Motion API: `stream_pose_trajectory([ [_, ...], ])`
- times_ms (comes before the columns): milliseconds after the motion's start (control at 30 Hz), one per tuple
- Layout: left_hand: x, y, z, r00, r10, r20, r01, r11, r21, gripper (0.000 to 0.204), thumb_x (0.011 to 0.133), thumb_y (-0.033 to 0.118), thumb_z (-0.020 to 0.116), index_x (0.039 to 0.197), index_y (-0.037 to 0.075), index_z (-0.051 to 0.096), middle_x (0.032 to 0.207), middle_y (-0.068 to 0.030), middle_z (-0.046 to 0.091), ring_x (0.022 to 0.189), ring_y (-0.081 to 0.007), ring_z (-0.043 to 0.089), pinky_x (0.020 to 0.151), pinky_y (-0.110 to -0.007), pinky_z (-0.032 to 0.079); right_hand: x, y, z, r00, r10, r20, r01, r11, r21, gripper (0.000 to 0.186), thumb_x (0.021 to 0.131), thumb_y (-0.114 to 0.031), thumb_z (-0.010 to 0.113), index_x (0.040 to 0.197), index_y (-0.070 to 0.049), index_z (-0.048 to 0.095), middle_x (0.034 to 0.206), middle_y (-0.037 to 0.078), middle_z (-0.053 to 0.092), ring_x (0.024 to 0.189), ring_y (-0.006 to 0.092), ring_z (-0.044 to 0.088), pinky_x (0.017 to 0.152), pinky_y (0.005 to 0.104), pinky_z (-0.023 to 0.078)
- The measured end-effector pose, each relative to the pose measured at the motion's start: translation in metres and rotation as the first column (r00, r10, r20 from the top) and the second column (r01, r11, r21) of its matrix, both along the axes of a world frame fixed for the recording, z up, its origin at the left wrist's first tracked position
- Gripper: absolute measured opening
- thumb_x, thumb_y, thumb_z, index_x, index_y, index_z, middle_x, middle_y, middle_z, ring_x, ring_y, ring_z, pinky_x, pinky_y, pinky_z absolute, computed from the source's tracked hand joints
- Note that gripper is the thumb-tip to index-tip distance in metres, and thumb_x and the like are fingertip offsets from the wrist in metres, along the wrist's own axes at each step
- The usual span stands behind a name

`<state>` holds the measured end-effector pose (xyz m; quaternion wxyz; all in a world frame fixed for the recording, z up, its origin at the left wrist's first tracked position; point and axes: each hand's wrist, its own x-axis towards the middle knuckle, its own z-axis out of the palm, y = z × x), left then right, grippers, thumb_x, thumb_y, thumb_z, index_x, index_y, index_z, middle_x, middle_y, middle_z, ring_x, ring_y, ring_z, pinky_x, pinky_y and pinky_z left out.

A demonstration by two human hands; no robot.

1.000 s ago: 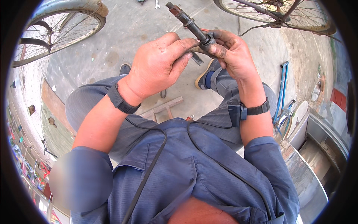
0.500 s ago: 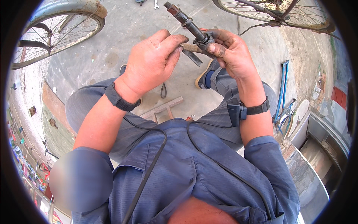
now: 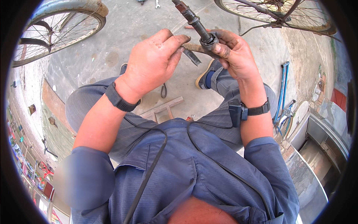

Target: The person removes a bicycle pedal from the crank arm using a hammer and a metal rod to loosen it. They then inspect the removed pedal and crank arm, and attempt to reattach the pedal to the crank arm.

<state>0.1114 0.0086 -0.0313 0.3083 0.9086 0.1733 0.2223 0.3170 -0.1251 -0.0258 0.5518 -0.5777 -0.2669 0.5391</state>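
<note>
My right hand (image 3: 235,54) grips a greasy black spindle (image 3: 201,29) at its thick, collared lower end. Bare of fingers, the stepped shaft slants up and to the left, with a rusty reddish patch near its tip. My left hand (image 3: 154,61) is closed in a pinch just left of it, on a short dark strip (image 3: 192,57) with a ragged end. A brownish bar (image 3: 194,47) spans the gap between both hands, behind the strip; whether it belongs to the spindle I cannot tell. Both palms are hidden, and the fingertips look blackened with grease.
A bicycle wheel (image 3: 50,33) stands at the far left, another (image 3: 253,9) at the far right. A wrench (image 3: 157,4) lies on the concrete floor. Between my legs is a wooden frame piece (image 3: 164,106). Blue bicycle tubing (image 3: 282,89) leans at the right. A black cable (image 3: 149,168) crosses my shirt.
The spindle has shifted slightly right and its tip has risen a little. My right hand has turned slightly with it; my left hand has barely moved.
</note>
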Motion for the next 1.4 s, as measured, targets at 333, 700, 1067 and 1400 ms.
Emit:
stream_pose_trajectory([
  [333,-0.001,0.016,-0.006,0.978,0.184,0.094,-0.144,0.932,-0.332,0.015,0.093,0.012,0.068,0.106,0.005,0.070,0.089,-0.0110,0.064,0.078,-0.0259,0.064,0.069,-0.035,0.052,0.002,0.000,0.000,1.000,0.007,0.002,-0.007,0.999,0.038,0.048,0.085,-0.019,0.080,0.124,0.004,0.065,0.096,0.007,0.072,0.056,0.0019,0.047,0.045,0.0168,0.035],
  [700,-0.008,0.036,0.004,0.933,0.360,-0.020,-0.321,0.805,-0.499,0.021,0.093,0.018,0.074,0.101,0.000,0.067,0.079,-0.0012,0.065,0.068,-0.0066,0.055,0.062,-0.024,0.048,0.006,-0.001,-0.002,0.998,-0.053,0.028,0.052,0.998,0.033,0.056,0.086,-0.020,0.081,0.127,0.012,0.058,0.095,0.012,0.071,0.057,0.0028,0.051,0.043,0.0172,0.037],
  [1067,0.001,0.013,0.009,0.991,0.130,0.009,-0.066,0.560,-0.826,0.025,0.095,0.013,0.070,0.118,0.002,0.068,0.087,0.0007,0.064,0.075,-0.0067,0.058,0.067,-0.023,0.050,0.002,-0.001,-0.001,1.000,0.009,-0.011,-0.009,1.000,0.014,0.051,0.086,-0.018,0.080,0.127,0.005,0.063,0.097,0.008,0.071,0.056,0.0022,0.046,0.045,0.0175,0.034],
  [1400,0.007,-0.002,0.010,0.999,0.021,0.050,0.037,0.404,-0.914,0.029,0.096,0.011,0.069,0.124,0.004,0.067,0.085,0.0023,0.061,0.075,-0.0059,0.057,0.067,-0.022,0.049,-0.001,-0.001,-0.004,0.998,0.041,-0.046,-0.040,0.999,0.027,0.061,0.084,-0.019,0.082,0.133,0.006,0.057,0.091,0.005,0.068,0.058,0.0023,0.046,0.046,0.0180,0.034],
])
